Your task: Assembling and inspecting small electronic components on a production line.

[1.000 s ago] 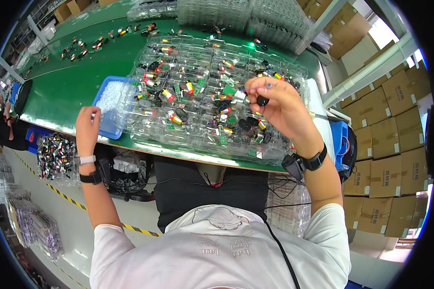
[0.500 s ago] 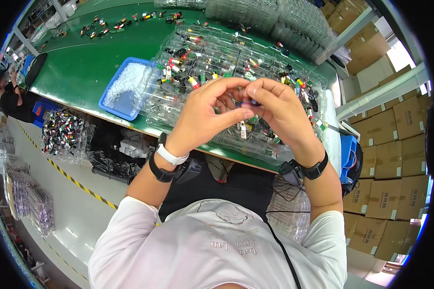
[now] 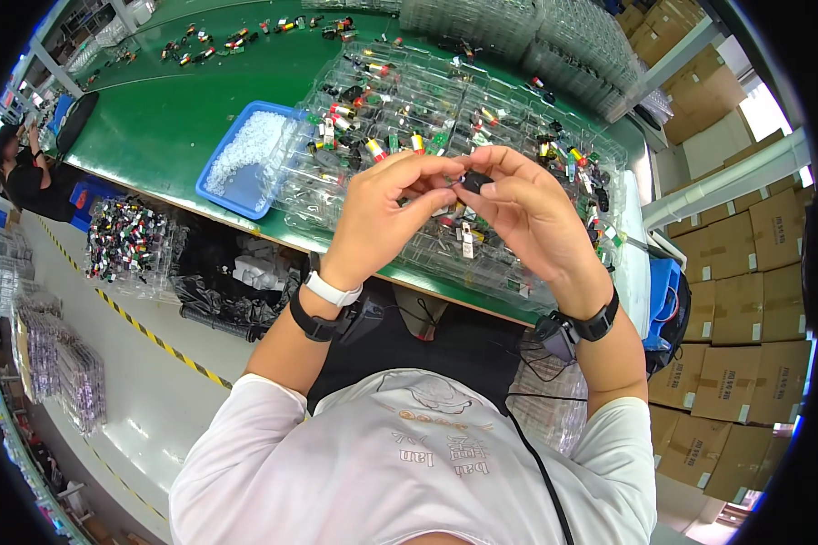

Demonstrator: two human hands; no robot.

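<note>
Above the transparent plastic trays (image 3: 427, 77) on the green table, my two hands meet at their fingertips. My right hand (image 3: 543, 211) pinches a small black part (image 3: 473, 183) between thumb and fingers. Thumb and forefinger of my left hand (image 3: 384, 211) are closed at the left end of that part, on something too small to make out. Many small electronic assemblies with red, yellow, white, green and black pieces lie in the trays below. A small white-tagged piece (image 3: 467, 240) shows just under my hands.
Left of the trays stands a blue tray (image 3: 205, 179) with small white pieces (image 3: 256, 150). More transparent trays (image 3: 473, 27) are stacked at the back. Cardboard boxes (image 3: 734, 300) line the right side. Another person (image 3: 23, 168) sits at the far left.
My fingertips have turned and drawn slightly apart, so the black part in my right hand now shows. The whole view has shifted a little.
</note>
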